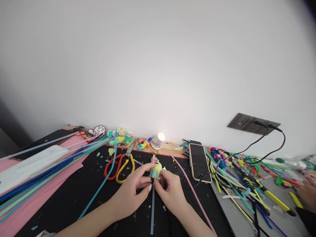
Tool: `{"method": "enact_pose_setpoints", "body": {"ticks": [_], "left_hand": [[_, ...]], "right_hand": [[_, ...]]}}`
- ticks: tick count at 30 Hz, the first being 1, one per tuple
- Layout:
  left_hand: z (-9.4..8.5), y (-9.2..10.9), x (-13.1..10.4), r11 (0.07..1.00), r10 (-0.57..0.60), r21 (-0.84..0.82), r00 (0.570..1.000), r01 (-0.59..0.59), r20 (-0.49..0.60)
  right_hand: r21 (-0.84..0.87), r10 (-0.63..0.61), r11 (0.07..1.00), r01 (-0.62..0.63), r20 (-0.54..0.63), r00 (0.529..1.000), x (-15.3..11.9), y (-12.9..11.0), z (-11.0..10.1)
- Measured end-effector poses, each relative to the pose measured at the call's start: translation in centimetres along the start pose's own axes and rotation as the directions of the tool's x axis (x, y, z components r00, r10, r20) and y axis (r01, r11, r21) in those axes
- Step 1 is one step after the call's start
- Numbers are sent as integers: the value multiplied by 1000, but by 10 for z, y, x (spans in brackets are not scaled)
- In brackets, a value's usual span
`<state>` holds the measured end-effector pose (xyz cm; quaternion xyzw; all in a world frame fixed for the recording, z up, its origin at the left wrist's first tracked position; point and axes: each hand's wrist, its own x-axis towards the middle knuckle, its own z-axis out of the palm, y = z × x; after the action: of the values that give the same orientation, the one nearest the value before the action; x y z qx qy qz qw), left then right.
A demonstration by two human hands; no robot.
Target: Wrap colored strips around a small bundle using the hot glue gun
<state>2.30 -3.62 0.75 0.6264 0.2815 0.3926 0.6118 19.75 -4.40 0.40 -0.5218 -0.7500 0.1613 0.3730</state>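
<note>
A small fuzzy figure (156,170), yellow-green on top with green and pink stripes below, is held upright between both hands at the centre of the black mat. My left hand (135,189) grips its left side, the index finger near its top and the thumb low down. Fingers of my right hand (170,191) close on its lower right side. A tiny black piece shows at the fingertips under the figure. Below them a grey-blue strip (152,210) lies on the mat. Scissors (125,161) with one red and one yellow handle rest to the left of my hands.
A paper cup (158,141) stands by the wall. Right of my hands are a pink stem (191,187) and a phone (199,162). Coloured stems and yellow-black pliers (274,199) lie farther right, near another person's hand (307,191). Stem bundles cover pink paper (61,177) at left.
</note>
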Motion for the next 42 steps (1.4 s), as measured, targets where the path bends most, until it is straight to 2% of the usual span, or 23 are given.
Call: {"method": "enact_pose_setpoints", "body": {"ticks": [6,13,15,18,21,24,28,31,35,42], "left_hand": [[-1,-2,-4,961,115,251,993,-119,33],[-3,-3,-5,916,167,364,985,-168,36],[-4,-2,-4,887,194,427,981,-178,7],[-11,2,-1,792,290,589,948,-160,-132],[-25,9,5,656,371,747,909,-111,-191],[-51,16,13,489,442,871,871,-33,-215],[-99,19,21,281,478,935,812,219,-334],[-132,18,17,113,379,888,807,445,-452],[-154,15,3,79,314,849,796,522,-518],[-160,17,-1,77,233,822,791,565,-566]], "right_hand": [[78,46,996,-42,-44,998,1,0,1],[43,19,999,-15,-107,994,1,0,-1],[21,17,1000,-15,-129,992,2,0,-2],[-13,28,999,-30,-161,987,2,0,-3],[-29,35,999,-40,-171,985,3,0,-4],[-43,31,998,-39,-178,984,3,2,-3],[-49,24,998,-33,-187,982,3,4,-2],[-50,35,998,-44,-175,984,4,3,-3],[-53,40,997,-50,-169,985,3,2,-3],[-55,56,996,-64,-135,989,2,2,-3]]}}
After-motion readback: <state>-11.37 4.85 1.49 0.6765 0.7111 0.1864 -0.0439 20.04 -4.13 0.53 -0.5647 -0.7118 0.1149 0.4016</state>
